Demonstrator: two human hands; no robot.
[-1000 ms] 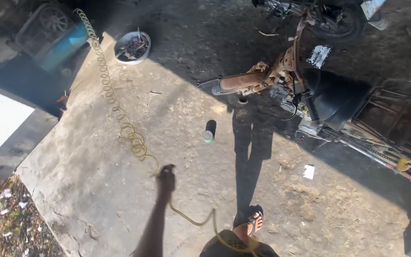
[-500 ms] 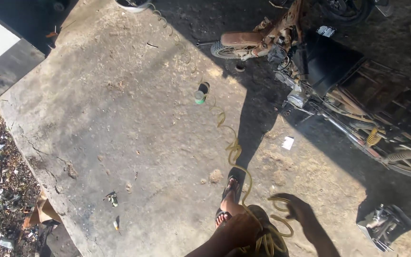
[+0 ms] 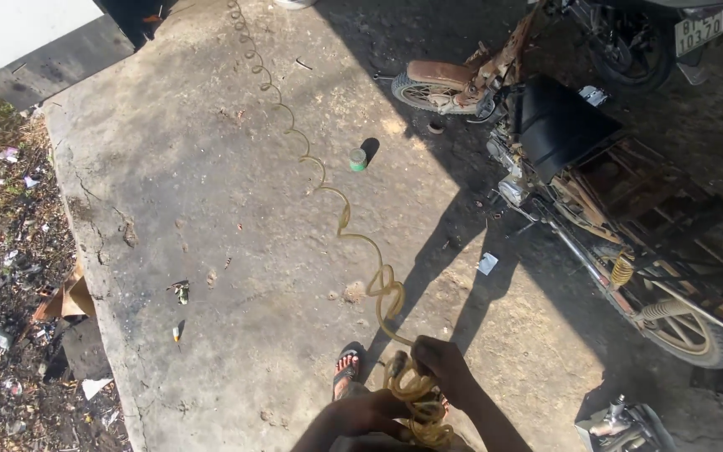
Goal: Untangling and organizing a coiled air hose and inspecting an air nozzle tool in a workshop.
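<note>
Seen from above, a person stood on a concrete floor (image 3: 211, 251) lit by strong sun. At the far left, a strip of dirt was scattered with litter (image 3: 10, 335) and a torn piece of cardboard (image 3: 67, 299). A small bit of rubbish (image 3: 181, 291) lay on the bare concrete nearby.

A yellow coiled hose (image 3: 353, 234) ran from the top of the view down across the middle of the floor, loosely stretched, to the person's hands at the bottom edge. A small green can (image 3: 357, 159) stood just beside the hose on its right, casting a short shadow. Nothing lay across the hose along its run.

At the bottom centre, the left hand (image 3: 378, 414) gripped the bunched end of the hose, its fingers curled around the loops. The right hand (image 3: 441, 364) was closed over the same bunch from above, fingers wrapped on the coils, so both hands touched the hose and were close together. A foot in a sandal (image 3: 349, 368) showed just left of the hands.

A scrap of white paper (image 3: 487, 264) lay right of the hose, in the person's shadow. Further right, a worn, partly stripped motorcycle (image 3: 596, 192) stood in shade, its front wheel (image 3: 424, 88) pointing toward the can and its rear wheel (image 3: 688, 331) near the lower right. A second motorcycle (image 3: 646, 33) was parked behind it at the top right. Some metal parts (image 3: 621, 423) sat in the bottom right corner.
</note>
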